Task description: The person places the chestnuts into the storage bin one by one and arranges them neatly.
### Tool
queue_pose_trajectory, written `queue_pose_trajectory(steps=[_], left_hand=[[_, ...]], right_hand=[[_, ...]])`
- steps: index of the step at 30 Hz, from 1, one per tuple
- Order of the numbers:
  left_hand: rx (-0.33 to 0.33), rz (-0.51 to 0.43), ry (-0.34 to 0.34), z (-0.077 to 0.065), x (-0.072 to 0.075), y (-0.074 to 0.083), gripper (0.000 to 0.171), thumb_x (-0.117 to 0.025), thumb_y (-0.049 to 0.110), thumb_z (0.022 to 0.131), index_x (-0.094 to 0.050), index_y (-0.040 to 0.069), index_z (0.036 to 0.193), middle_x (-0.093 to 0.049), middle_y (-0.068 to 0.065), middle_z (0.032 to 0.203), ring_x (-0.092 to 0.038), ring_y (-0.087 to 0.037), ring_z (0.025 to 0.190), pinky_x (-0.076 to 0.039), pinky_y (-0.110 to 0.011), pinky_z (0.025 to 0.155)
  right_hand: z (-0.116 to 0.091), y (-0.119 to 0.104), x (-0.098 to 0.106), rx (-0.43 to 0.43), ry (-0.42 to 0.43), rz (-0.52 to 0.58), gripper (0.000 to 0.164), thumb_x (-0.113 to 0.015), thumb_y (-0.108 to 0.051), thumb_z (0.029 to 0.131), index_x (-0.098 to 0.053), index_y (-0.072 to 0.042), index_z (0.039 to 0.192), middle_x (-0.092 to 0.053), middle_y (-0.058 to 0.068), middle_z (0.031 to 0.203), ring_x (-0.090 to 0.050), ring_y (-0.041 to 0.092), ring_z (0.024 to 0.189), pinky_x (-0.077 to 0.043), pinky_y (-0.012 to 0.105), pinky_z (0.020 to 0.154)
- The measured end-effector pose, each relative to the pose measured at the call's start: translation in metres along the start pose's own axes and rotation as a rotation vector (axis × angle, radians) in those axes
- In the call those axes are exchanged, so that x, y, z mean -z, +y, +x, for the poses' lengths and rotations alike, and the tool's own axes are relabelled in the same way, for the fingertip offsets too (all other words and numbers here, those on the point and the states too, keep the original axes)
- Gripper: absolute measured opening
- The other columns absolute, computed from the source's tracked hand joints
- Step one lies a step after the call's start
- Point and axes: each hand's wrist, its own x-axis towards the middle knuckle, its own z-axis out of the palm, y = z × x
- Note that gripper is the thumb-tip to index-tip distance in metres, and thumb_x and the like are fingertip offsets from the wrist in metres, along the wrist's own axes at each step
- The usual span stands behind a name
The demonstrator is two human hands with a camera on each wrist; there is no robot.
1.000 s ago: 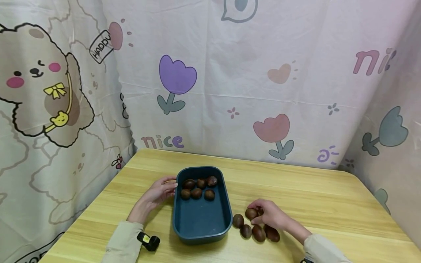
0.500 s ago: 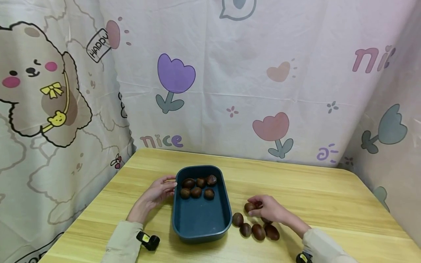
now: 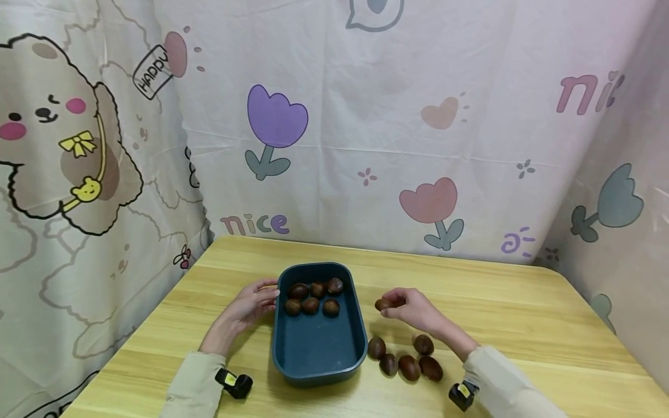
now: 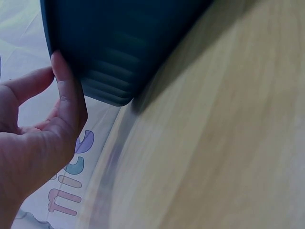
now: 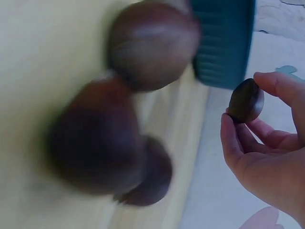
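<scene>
A dark blue rectangular box (image 3: 319, 345) stands on the table with several brown chestnuts (image 3: 310, 306) gathered at its far end. At its left side my left hand (image 3: 250, 306) rests its fingertips against the outer wall by the rim, the fingers fairly straight. My right hand (image 3: 416, 309) pinches one chestnut (image 5: 247, 101) between thumb and fingertips, raised above the table to the right of the box. Below that hand, several loose chestnuts (image 3: 409, 368) lie close together on the table, near the box's front right corner.
The light wooden table (image 3: 496, 325) carries everything. A printed cloth (image 3: 334, 104) hangs behind its far edge and along both sides. Black devices are strapped on both wrists, the left camera (image 3: 237, 384) and the right camera (image 3: 462, 396).
My right hand has lifted a chestnut from the loose group and moved up and left towards the box. My left hand has stayed at the box's side.
</scene>
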Motion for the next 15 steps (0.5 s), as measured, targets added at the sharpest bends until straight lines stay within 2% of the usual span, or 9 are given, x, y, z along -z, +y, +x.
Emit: queue_pose_trajectory(steps=[6, 15], left_hand=[[0.023, -0.008, 0.005, -0.001, -0.002, 0.002, 0.036, -0.05, 0.0, 0.098, -0.037, -0.011, 0.13, -0.066, -0.002, 0.092, -0.062, -0.008, 0.075, -0.052, -0.023, 0.07], [0.036, 0.02, 0.029, -0.002, -0.003, 0.005, 0.04, -0.051, 0.001, 0.098, -0.035, -0.012, 0.131, -0.065, -0.003, 0.092, -0.062, -0.008, 0.075, -0.052, -0.023, 0.07]], right_hand=[[0.015, -0.02, -0.001, 0.016, -0.006, 0.072, 0.032, -0.072, -0.015, 0.085, -0.065, 0.003, 0.112, -0.067, 0.005, 0.096, -0.061, 0.018, 0.088, -0.05, 0.033, 0.076], [0.035, -0.045, 0.0, 0.056, -0.009, 0.081, 0.032, -0.069, -0.015, 0.089, -0.066, 0.002, 0.116, -0.068, 0.008, 0.104, -0.063, 0.02, 0.093, -0.052, 0.037, 0.082]])
